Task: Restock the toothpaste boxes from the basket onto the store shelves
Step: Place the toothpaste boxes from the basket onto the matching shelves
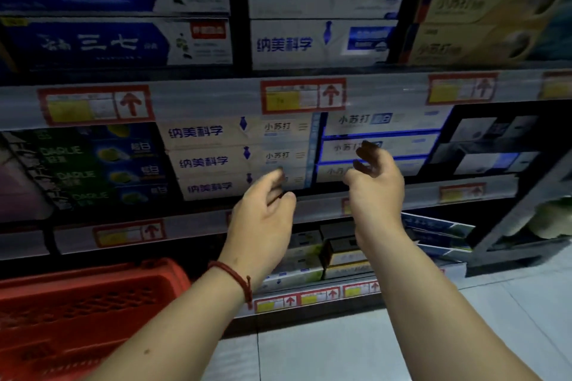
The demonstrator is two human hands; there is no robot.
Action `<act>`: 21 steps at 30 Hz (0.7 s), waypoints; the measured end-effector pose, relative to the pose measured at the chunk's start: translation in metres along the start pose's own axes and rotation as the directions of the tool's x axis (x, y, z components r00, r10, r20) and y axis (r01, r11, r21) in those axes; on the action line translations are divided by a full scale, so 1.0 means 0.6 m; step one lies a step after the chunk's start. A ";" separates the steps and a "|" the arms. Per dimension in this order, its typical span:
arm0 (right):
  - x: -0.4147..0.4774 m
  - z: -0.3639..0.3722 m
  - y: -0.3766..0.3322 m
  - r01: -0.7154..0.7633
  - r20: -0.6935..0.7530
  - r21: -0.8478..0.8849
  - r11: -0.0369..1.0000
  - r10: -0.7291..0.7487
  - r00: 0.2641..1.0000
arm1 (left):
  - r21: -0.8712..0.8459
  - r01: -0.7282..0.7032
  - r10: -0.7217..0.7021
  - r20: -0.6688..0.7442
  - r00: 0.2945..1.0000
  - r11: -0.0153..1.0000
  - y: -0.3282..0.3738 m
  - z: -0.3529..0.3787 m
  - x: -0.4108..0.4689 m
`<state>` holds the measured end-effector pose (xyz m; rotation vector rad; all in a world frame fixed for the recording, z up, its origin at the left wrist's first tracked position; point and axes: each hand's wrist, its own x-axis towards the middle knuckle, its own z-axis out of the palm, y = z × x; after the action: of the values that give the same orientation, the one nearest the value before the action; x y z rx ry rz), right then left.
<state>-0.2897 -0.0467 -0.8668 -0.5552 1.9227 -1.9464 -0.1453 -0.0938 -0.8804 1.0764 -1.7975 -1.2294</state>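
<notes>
Both hands are raised in front of the middle shelf and hold nothing. My left hand (pixel 263 210) has loosely curled fingers near the lowest box of a stack of three beige toothpaste boxes (pixel 216 159). My right hand (pixel 376 185) hovers with relaxed, bent fingers before a stack of white and blue toothpaste boxes (pixel 402 145). Whether either hand touches a box is unclear. The red plastic basket (pixel 77 297) stands at the lower left; its visible inside shows no boxes.
The upper shelf holds blue boxes (pixel 108 12), white boxes (pixel 322 12) and yellow boxes (pixel 483 15). Green boxes (pixel 93 170) lie left on the middle shelf. More boxes (pixel 325 257) fill the bottom shelf. Price rails (pixel 303 96) line the shelf edges. Pale floor tiles (pixel 464 334) lie below.
</notes>
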 end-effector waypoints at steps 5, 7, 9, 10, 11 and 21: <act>0.029 -0.089 0.026 -0.019 -0.083 -0.036 0.999 0.016 0.996 | -0.010 -0.004 0.005 0.061 0.998 1.000 0.034 0.084 0.016; 0.044 -0.116 0.035 -0.038 -0.120 -0.037 0.999 0.033 0.992 | 0.010 0.013 -0.014 0.054 0.998 1.000 0.040 0.110 0.025; 0.063 -0.130 0.041 -0.060 -0.138 -0.031 0.998 0.056 0.989 | 0.053 0.028 -0.030 0.036 0.999 0.998 0.042 0.131 0.031; 0.075 -0.133 0.044 -0.073 -0.143 -0.028 0.997 0.068 0.987 | 0.081 0.035 -0.036 0.018 0.999 0.996 0.043 0.140 0.033; 0.087 -0.134 0.046 -0.080 -0.145 -0.030 0.996 0.075 0.987 | 0.107 0.043 -0.043 -0.004 0.999 0.993 0.043 0.148 0.036; 0.171 -0.134 0.064 -0.075 -0.114 -0.054 0.996 0.069 0.991 | 0.208 0.051 -0.032 -0.095 0.995 0.977 0.046 0.207 0.029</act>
<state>-0.4202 -0.0298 -0.9020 -0.3934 2.0437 -1.9196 -0.2684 -0.0583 -0.8910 1.2735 -1.8735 -1.0127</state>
